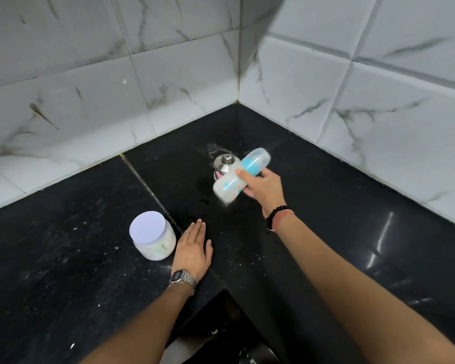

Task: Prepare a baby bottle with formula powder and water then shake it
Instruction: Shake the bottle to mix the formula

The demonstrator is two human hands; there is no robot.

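Right hand (263, 189) grips the baby bottle (241, 176) around its middle, fingers curled over it and the index finger laid along its side, holding it in the air above the black tabletop (63, 271) at about one o'clock from the centre of the view. This bottle lies tilted, close to level, one end toward two o'clock and the other toward eight o'clock; it is blurred, pale with a light blue band, and which end carries the teat cannot be told. Just behind it at eleven o'clock stands a steel flask (225, 164) with a shiny cap, partly hidden by the bottle. Left hand (193, 248) lies flat on the tabletop near six o'clock, fingers straight and together, holding nothing, with a metal watch (183, 278) on its wrist. Just beside that hand at nine o'clock stands the formula jar (152, 235), lid on, white powder showing through its clear wall. Dark beads (275, 216) circle the right wrist. White marbled wall tiles (90, 88) meet in a corner at twelve o'clock.
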